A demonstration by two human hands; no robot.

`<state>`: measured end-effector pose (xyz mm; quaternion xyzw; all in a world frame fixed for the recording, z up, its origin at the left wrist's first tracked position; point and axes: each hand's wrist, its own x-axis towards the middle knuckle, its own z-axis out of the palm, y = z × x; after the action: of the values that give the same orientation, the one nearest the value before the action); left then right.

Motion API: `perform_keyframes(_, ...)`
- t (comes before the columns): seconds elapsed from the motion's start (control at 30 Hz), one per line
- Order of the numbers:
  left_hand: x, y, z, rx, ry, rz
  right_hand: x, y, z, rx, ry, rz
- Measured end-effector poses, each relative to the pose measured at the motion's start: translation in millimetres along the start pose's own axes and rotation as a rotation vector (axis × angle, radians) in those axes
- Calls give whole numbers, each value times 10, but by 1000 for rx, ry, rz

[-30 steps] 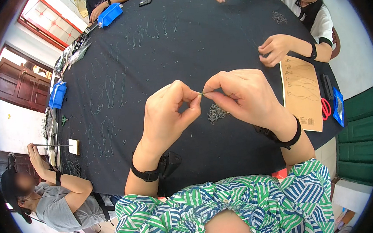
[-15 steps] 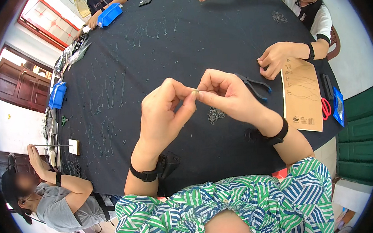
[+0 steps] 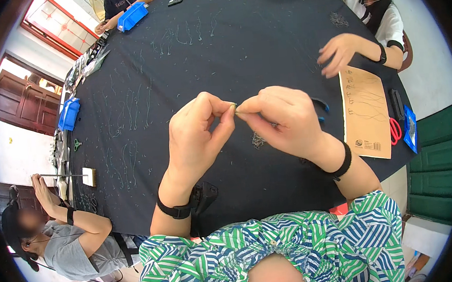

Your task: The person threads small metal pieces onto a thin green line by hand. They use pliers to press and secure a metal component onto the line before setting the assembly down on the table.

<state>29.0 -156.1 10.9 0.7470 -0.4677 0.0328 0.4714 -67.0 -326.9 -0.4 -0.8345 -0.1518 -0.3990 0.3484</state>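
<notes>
My left hand (image 3: pixel 197 135) pinches thumb against forefinger over the middle of the black-covered table. Facing it, my right hand (image 3: pixel 286 116) makes the same kind of pinch, the fingertips nearly touching. Whatever lies between the fingertips is too small to make out. Partly covered by my right hand is a small pile of grey metal loops (image 3: pixel 258 140). Just past that hand, the blue-tipped handles of a pair of pliers (image 3: pixel 320 105) stick out, the rest of them hidden.
Thin green threads (image 3: pixel 131 108) lie across the black cloth (image 3: pixel 239 192). To the right are a brown paper sheet (image 3: pixel 367 127), red-handled scissors (image 3: pixel 395 130) and a blue packet (image 3: pixel 410 127). Across the right corner a co-worker's hand (image 3: pixel 339 51) hovers. Blue trays (image 3: pixel 69 114) stand along the left edge.
My right hand has rolled over, its knuckles now higher, covering more of the pliers and pile. The co-worker's near hand has lifted and blurred; their other hand has drawn back to the top edge.
</notes>
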Motion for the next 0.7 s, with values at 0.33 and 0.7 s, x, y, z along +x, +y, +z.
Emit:
perform_keyframes(0.33,13,79,-12,-40,-85,56,62,98,-194,282,-207,402)
perform_keyframes(0.7,14,40,-50,-30,-97,86,-53,197,32,779,-166,654)
